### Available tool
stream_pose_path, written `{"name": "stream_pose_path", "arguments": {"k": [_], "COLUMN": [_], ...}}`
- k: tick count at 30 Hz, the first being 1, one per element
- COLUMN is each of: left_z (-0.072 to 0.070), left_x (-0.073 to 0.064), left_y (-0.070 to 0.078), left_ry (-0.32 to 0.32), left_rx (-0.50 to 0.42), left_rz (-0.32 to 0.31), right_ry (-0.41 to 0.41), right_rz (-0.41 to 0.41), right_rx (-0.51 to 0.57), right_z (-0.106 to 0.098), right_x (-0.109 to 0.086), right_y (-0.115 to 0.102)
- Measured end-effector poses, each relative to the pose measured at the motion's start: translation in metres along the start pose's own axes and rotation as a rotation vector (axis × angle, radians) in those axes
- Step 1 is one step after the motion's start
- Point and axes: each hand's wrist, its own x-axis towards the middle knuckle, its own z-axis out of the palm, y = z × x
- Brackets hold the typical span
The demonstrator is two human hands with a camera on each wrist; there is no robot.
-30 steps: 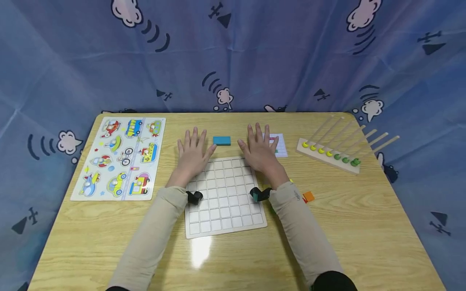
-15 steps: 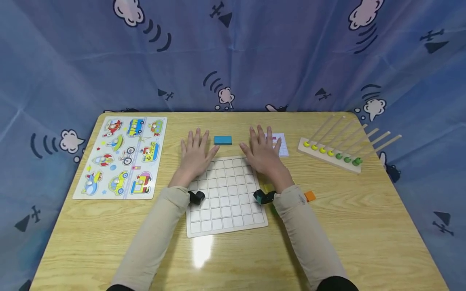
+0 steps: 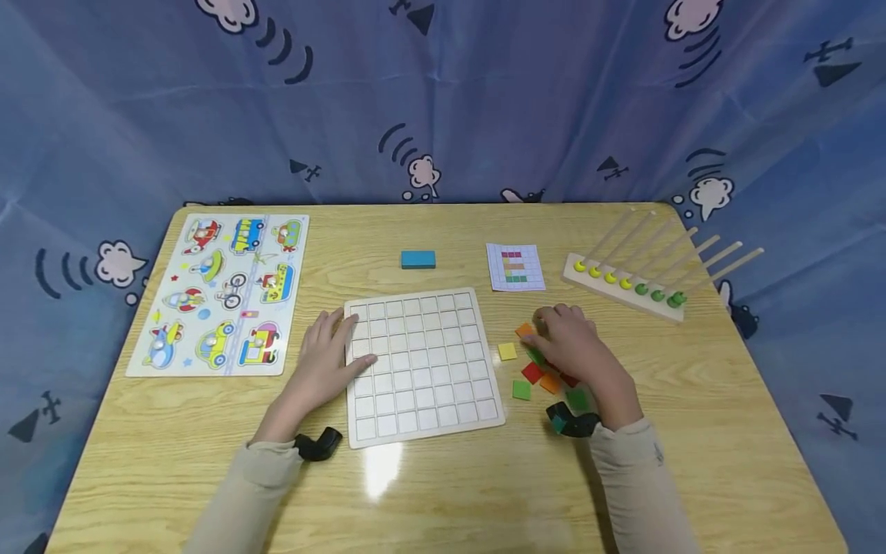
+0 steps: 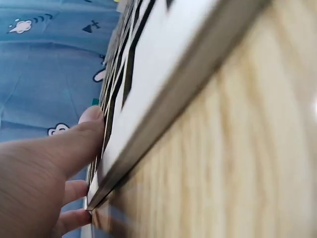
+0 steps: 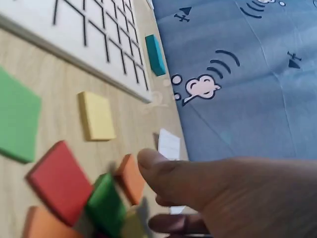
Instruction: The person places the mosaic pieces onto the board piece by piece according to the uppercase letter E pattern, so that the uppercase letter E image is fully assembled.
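My left hand [image 3: 320, 371] rests at the left edge of a white gridded board [image 3: 424, 369], thumb and index finger over its squares. In the left wrist view, the thumb [image 4: 81, 141] lies against the board's face, with other fingers by its edge. My right hand [image 3: 584, 352] is over a loose cluster of coloured square tiles right of the board. Its thumb [image 5: 163, 171] is right by an orange tile [image 5: 131, 179], with a gap between thumb and fingers. A red tile [image 5: 60, 182], a dark green tile [image 5: 106, 204] and a yellow tile [image 5: 97, 116] lie nearby.
A printed grid card [image 3: 516, 268] with a coloured pattern lies behind the tiles. A blue block [image 3: 418, 260] sits behind the board. A vehicle puzzle board [image 3: 218, 296] is at left; a wooden peg stand [image 3: 623, 287] with yellow and green beads is at right.
Both hands have left their flat, spread pose at the back. The left has moved back and left to the board's edge; the right has moved right, over the tiles, uncovering the card.
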Motion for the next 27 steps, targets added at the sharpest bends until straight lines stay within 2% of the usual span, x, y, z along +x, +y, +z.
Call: {"name": "stream_pose_path", "arguments": {"k": [4, 8, 15, 18, 22, 27], "left_z": [0.008, 0.016, 0.024, 0.026, 0.026, 0.029], "left_x": [-0.001, 0.002, 0.002, 0.001, 0.001, 0.003], "left_y": [-0.006, -0.008, -0.012, -0.013, -0.014, -0.016], "left_ry": [0.048, 0.068, 0.108, 0.119, 0.121, 0.115], "left_rx": [-0.003, 0.035, 0.120, 0.151, 0.191, 0.225], "left_rz": [0.034, 0.045, 0.100, 0.105, 0.112, 0.116], "right_ry": [0.019, 0.062, 0.104, 0.132, 0.144, 0.125], "right_rz": [-0.037, -0.072, -0.098, -0.162, -0.280, -0.383], "right_rx": [0.034, 0.049, 0.102, 0.154, 0.198, 0.170], "right_z": [0.012, 0.021, 0.022, 0.020, 0.022, 0.032], "right_x": [0.002, 0.006, 0.009, 0.013, 0.023, 0.041], "right_y": [0.006, 0.005, -0.001, -0.014, -0.042, -0.078]}}
